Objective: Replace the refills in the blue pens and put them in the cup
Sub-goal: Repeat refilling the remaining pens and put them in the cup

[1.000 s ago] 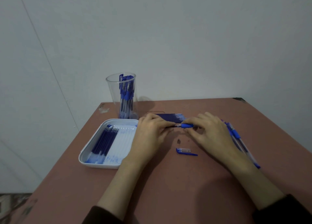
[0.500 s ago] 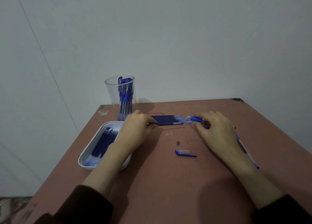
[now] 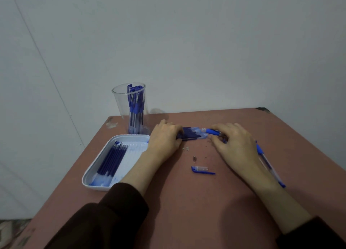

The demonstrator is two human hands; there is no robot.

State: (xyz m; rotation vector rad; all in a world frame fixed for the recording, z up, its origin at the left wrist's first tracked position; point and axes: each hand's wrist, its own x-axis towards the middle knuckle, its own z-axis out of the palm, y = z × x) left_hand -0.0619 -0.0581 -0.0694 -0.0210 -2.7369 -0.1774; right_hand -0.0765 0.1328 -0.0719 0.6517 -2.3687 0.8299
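Note:
A row of dark blue refills point(image 3: 192, 134) lies on the table between my hands. My left hand point(image 3: 164, 138) has its fingers curled over the row's left end. My right hand point(image 3: 236, 145) grips a blue pen point(image 3: 213, 131) whose blue grip end points at the row's right end. A clear cup point(image 3: 119, 106) at the back left holds several blue pens upright. In front of my hands lie a blue pen cap point(image 3: 202, 169) and a small metal tip point(image 3: 194, 157).
A white tray point(image 3: 93, 175) to the left of my left arm holds several refills. More blue pens point(image 3: 267, 160) lie on the table under and beside my right wrist. The brown table point(image 3: 187, 211) ends at a white wall behind.
My left hand let go of the pen and moved left onto the end of the refill row. My right hand carried the pen to the right.

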